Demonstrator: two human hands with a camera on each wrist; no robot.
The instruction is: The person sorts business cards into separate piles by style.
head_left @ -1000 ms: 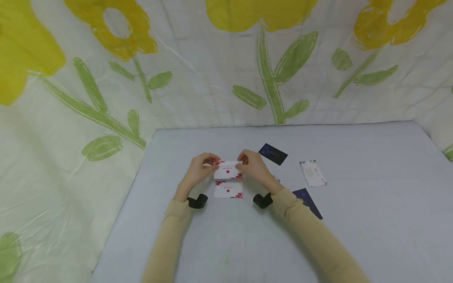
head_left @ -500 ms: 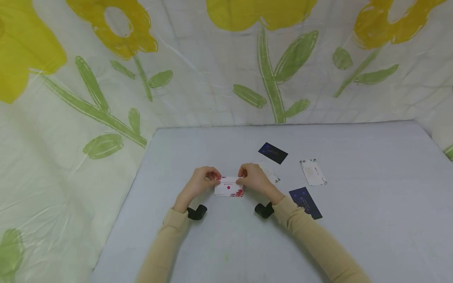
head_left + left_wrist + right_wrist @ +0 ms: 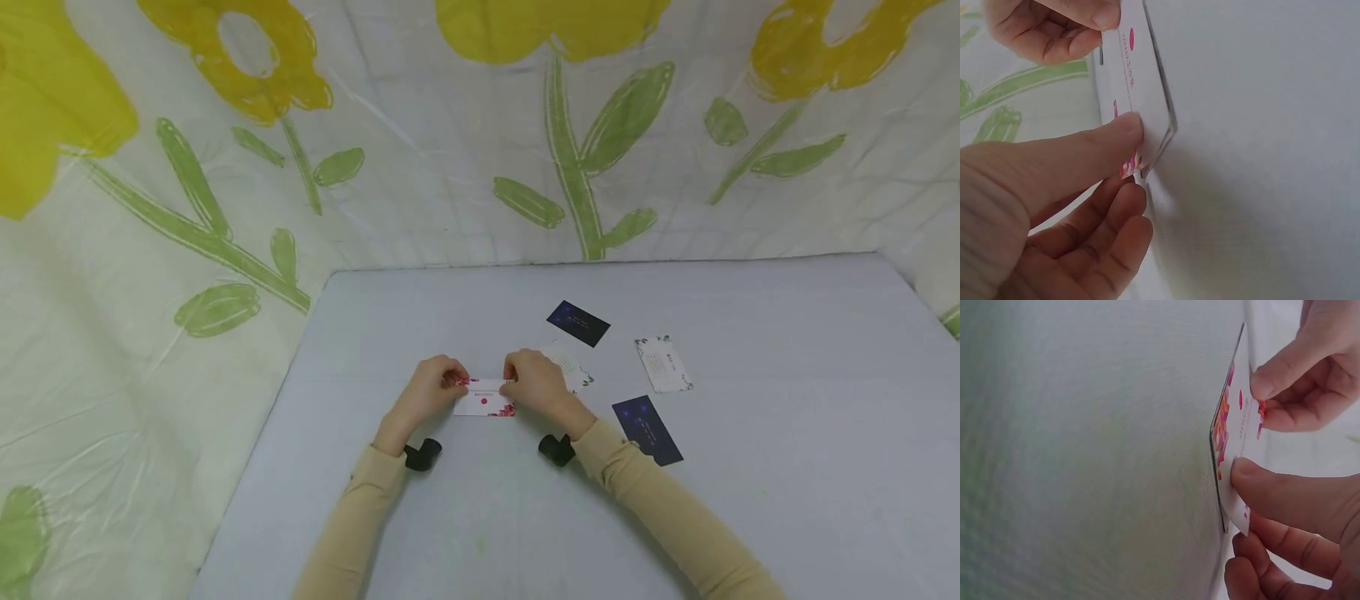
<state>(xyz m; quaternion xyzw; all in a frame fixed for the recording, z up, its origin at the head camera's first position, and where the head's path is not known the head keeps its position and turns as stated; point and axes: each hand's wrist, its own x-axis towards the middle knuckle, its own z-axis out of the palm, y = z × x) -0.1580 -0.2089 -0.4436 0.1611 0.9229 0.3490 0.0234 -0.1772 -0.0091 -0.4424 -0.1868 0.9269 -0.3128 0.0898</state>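
In the head view, a white card (image 3: 483, 407) with red floral corners and a red dot lies at the table's middle. My left hand (image 3: 429, 392) pinches its left end between thumb and fingers. At the opposite end my right hand (image 3: 537, 385) pinches it the same way. The left wrist view has the card (image 3: 1147, 94) tilted, its far edge bent up slightly near the left thumb. Seen from the right wrist, the card (image 3: 1242, 447) sits over another card's thin edge, close to the table. That lower card is mostly hidden.
To the right, two dark blue cards (image 3: 578, 323) and two white leaf-patterned cards (image 3: 663, 364) lie scattered on the pale tabletop (image 3: 480, 517). One white card is partly behind the right hand. A flower-printed curtain (image 3: 420, 183) hangs beyond the far edge.
Both hands have brought the upper floral card toward the body, onto the matching card that lay below it. Over the last half second they have barely moved.
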